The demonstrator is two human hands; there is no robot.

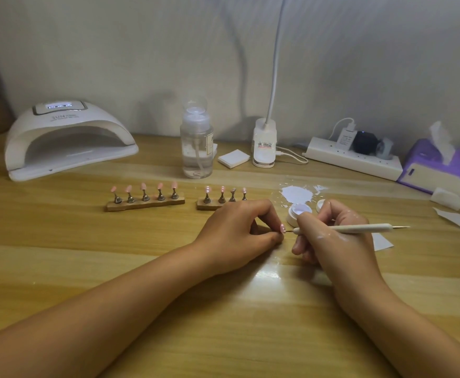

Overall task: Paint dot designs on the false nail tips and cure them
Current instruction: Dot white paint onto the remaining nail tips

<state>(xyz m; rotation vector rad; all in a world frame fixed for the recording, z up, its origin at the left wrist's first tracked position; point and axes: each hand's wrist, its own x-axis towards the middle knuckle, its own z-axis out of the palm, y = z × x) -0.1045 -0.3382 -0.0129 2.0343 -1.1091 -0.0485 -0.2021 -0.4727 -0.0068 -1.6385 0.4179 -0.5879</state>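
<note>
Left hand pinches a pink nail tip low over the table; right hand grips a dotting pen, point at the tip. Just behind the right hand sits an open gel pot. Farther back are two stands of tips, left stand and right stand, and the lamp is far left.

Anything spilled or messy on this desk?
Yes. A white puddle with splashes lies directly on the wooden table, just behind the open paint jar, and white smears mark the right hand holding the dotting tool.
</note>
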